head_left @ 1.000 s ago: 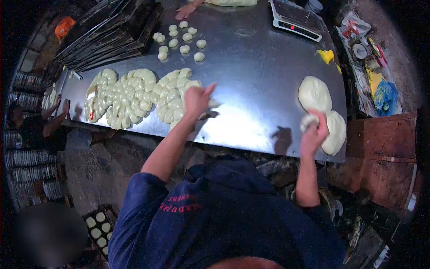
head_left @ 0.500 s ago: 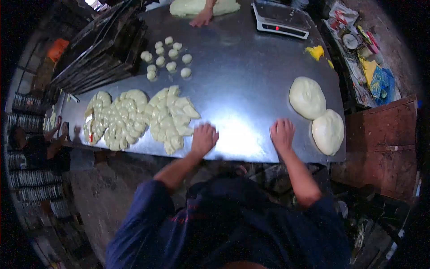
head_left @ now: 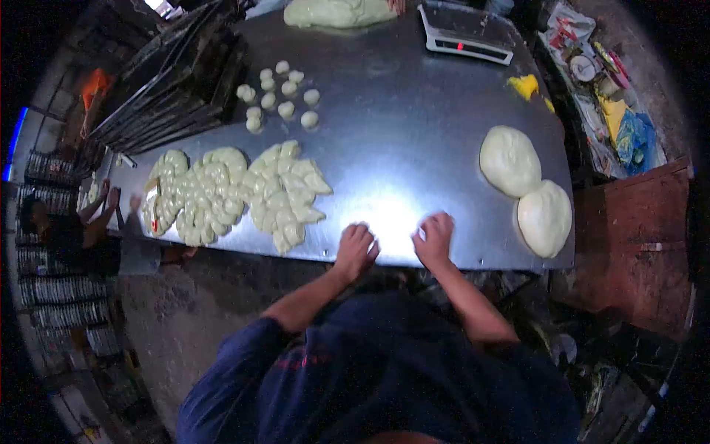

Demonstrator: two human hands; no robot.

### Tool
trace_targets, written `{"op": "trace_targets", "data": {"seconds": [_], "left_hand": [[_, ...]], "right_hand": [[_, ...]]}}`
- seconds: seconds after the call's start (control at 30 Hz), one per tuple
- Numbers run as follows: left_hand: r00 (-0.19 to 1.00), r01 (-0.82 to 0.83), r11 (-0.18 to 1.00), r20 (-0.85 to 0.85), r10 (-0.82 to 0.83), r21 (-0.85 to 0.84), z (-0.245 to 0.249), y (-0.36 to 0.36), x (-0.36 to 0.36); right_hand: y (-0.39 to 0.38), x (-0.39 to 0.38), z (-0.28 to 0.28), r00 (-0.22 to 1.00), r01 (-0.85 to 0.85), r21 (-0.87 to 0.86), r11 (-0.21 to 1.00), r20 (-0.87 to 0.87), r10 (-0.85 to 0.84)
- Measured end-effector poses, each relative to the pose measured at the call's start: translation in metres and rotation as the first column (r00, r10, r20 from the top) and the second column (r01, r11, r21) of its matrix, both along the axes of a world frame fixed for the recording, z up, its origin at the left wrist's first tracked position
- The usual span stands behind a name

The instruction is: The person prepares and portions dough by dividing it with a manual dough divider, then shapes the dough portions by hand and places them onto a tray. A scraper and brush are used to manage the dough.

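My left hand [head_left: 356, 251] is at the front edge of the metal table [head_left: 399, 140], its fingers curled; what it holds, if anything, is hidden. To its left lies a spread of cut, pale dough pieces [head_left: 285, 194]. My right hand [head_left: 434, 240] is a short way to the right of my left hand, with bent fingers slightly blurred. Nothing can be made out in it. Two large, smooth dough rounds [head_left: 510, 161] touch each other at the table's right side. The hands are apart from all the dough.
Several small dough balls [head_left: 286, 109] lie at the back left, beside stacked dark trays [head_left: 174, 81]. A scale [head_left: 467, 37] and a large dough mass [head_left: 336, 12] are at the far side. Yellow material [head_left: 525, 86] lies at the right. A co-worker [head_left: 74, 233] is at far left.
My right hand has moved left, towards my left hand. My left hand has shifted slightly right and nearer my body. At the far side, another person's hand has moved right, along the large dough mass.
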State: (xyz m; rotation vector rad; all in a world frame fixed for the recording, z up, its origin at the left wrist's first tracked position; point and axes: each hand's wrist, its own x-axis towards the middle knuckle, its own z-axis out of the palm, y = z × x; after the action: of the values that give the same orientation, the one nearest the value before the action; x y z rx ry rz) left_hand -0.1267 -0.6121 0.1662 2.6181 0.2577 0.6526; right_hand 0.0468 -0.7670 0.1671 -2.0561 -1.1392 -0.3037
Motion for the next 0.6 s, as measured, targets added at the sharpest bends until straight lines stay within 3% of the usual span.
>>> {"op": "trace_targets", "data": {"seconds": [0.03,0.1,0.13,0.17,0.2,0.23,0.3,0.37,0.43,0.5,0.57,0.6], "left_hand": [[0.998,0.042,0.999,0.041,-0.042,0.009,-0.004,0.006,0.028],[0.987,0.132,0.991,-0.086,-0.135,-0.038,-0.005,0.034,0.063],[0.995,0.087,0.996,0.042,-0.086,-0.034,0.003,0.049,0.061],[0.996,0.086,0.996,0.038,-0.084,-0.04,0.005,0.056,0.038],[1.0,0.01,1.0,-0.014,-0.01,-0.014,0.008,0.064,0.011],[0.997,-0.062,0.998,-0.054,0.063,0.026,0.012,0.068,-0.004],[0.996,-0.093,0.991,-0.021,0.092,-0.093,0.005,0.044,-0.035],[1.0,-0.013,1.0,0.029,0.013,-0.023,0.0,0.014,-0.024],[0.994,0.1,0.994,-0.049,-0.098,0.047,0.005,0.015,0.014],[0.997,0.045,0.998,-0.067,-0.048,-0.035,0.01,0.04,0.025],[0.999,-0.036,0.999,-0.009,0.037,0.035,0.02,0.051,-0.006],[0.989,-0.048,0.998,-0.139,0.042,-0.04,0.016,0.05,-0.032]], "right_hand": [[0.026,-0.007,0.01,0.999,-0.015,-0.04,0.999,-0.034,0.013],[0.064,0.015,0.007,0.999,-0.028,-0.082,0.996,0.02,0.03],[0.067,0.036,0.002,0.996,-0.005,-0.085,0.996,0.087,0.012],[0.058,0.057,-0.002,0.989,0.021,-0.085,0.996,0.151,-0.008],[0.036,0.064,0.012,0.996,0.011,-0.027,1.0,0.09,-0.009],[0.018,0.06,0.008,0.985,0.092,-0.123,0.988,0.156,-0.072],[-0.014,0.031,-0.004,0.999,-0.005,-0.071,0.997,-0.032,0.003],[0.001,-0.013,-0.002,0.997,-0.073,-0.059,0.996,0.01,0.074],[0.044,-0.026,0.014,0.979,-0.192,-0.056,0.98,-0.073,0.188],[0.07,0.004,0.006,0.981,-0.194,-0.116,0.974,0.001,0.195],[0.05,0.027,0.013,0.995,-0.077,-0.023,0.997,0.062,0.078],[0.029,0.026,0.008,0.993,-0.041,-0.138,0.99,0.1,0.055]]}}
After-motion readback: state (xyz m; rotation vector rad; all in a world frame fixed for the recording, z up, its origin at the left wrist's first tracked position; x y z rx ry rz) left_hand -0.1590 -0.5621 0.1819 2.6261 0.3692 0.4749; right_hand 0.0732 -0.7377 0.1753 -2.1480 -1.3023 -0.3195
